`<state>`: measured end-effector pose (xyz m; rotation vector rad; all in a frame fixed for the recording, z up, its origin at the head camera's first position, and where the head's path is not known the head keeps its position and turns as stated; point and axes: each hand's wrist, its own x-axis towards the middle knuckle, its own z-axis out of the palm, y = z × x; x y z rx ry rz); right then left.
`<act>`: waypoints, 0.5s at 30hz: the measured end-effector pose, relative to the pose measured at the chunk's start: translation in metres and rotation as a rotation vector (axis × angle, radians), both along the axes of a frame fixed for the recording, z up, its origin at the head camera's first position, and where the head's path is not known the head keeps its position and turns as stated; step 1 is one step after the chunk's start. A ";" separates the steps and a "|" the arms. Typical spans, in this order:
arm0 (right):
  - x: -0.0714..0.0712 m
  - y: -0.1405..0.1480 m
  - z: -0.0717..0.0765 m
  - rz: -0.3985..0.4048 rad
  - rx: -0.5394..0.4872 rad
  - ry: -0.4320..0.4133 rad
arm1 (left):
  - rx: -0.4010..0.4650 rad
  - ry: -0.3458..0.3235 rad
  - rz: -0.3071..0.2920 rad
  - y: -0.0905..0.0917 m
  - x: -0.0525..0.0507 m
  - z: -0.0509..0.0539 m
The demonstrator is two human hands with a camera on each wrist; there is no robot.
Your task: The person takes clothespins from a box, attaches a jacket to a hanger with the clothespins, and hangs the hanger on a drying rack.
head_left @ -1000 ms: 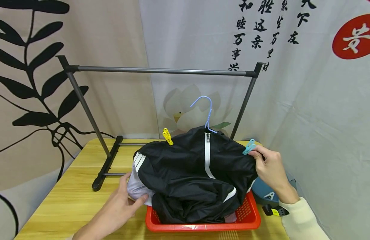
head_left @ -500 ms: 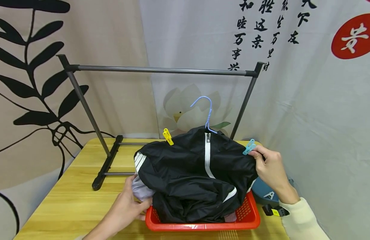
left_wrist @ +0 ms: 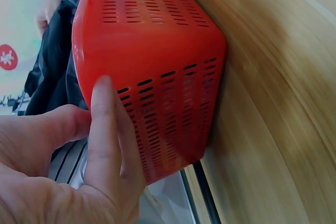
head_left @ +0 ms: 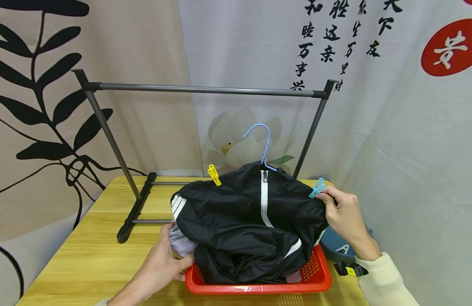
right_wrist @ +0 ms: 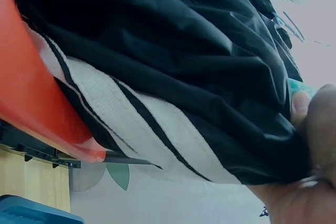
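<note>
A black jacket (head_left: 228, 212) with white stripes and a white zipper lies bunched over a red plastic basket (head_left: 259, 290). A blue wire hanger (head_left: 265, 142) pokes up from its collar. On the left shoulder is a yellow clothespin (head_left: 214, 175), on the right a light-blue clothespin (head_left: 317, 188). My right hand (head_left: 345, 216) grips the jacket's right shoulder, fingertips touching the light-blue clothespin. With thumb at the rim and fingers on the outer wall, my left hand (left_wrist: 89, 156) holds the basket's left end. Beside that hand a pale lilac cloth (head_left: 180, 241) shows under the jacket.
Behind the jacket stands a grey metal clothes rack (head_left: 205, 89) on the wooden table (head_left: 86, 255). A blue lettered object (head_left: 337, 244), partly hidden, sits to the right of the basket. Printed curtains (head_left: 393, 127) hang at the back.
My left hand has moved right from the lilac cloth to the basket's left end, and the cloth has been pushed inward. My right hand, the jacket and the clothespins have stayed put.
</note>
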<state>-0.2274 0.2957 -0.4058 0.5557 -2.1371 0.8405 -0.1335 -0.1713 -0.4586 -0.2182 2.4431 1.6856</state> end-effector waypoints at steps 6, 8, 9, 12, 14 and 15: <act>-0.001 0.000 0.001 0.004 -0.003 -0.003 | 0.011 -0.017 0.006 -0.001 0.000 0.001; -0.001 0.000 0.001 0.009 -0.006 -0.006 | 0.007 -0.026 0.012 -0.002 0.000 0.002; -0.001 0.000 0.002 0.011 -0.008 -0.007 | 0.005 -0.031 0.013 -0.003 0.000 0.003; 0.000 0.000 0.003 0.016 -0.012 -0.010 | -0.013 -0.040 0.012 -0.008 0.000 0.004; 0.000 -0.001 0.003 0.014 -0.013 -0.008 | -0.019 -0.046 0.013 -0.011 0.000 0.004; 0.000 -0.001 0.003 0.014 -0.013 -0.007 | -0.024 -0.046 0.010 -0.013 0.000 0.004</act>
